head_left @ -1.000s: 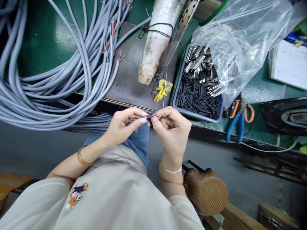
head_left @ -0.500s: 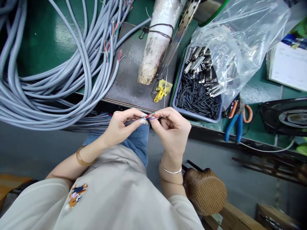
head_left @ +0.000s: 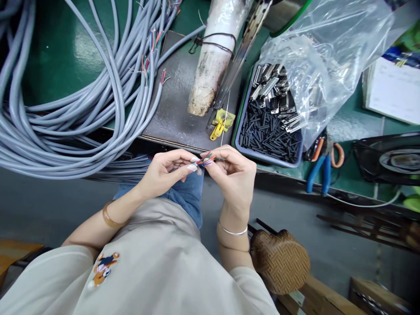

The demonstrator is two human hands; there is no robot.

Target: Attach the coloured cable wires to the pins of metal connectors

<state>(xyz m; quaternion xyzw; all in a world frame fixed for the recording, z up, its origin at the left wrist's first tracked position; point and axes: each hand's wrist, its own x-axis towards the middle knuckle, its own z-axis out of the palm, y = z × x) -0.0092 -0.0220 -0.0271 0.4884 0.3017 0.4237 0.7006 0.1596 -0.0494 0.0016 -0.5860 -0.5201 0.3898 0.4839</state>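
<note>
Several thin coloured wires (head_left: 205, 160), red, green, blue and orange, fan out between my two hands, in front of the bench edge. My left hand (head_left: 172, 170) pinches their base between thumb and fingertips, where the grey cable end is mostly hidden by the fingers. My right hand (head_left: 233, 171) closes thumb and forefinger on the wires from the other side. A thin pale strand rises from near the right fingers past the yellow clips (head_left: 219, 127) on the dark board (head_left: 173, 105).
Grey cables (head_left: 114, 87) with stripped ends lie coiled on the left. A bin (head_left: 236, 139) of short black tubes and metal connectors stands right, partly under a plastic bag (head_left: 348, 57). Blue-handled pliers (head_left: 319, 173) overhang the edge. A white wrapped roll (head_left: 215, 57) lies behind; a stool (head_left: 282, 262) stands below.
My right hand has shifted slightly left along the wires, toward my left fingers. The wires appear more spread out now. My left hand has barely moved.
</note>
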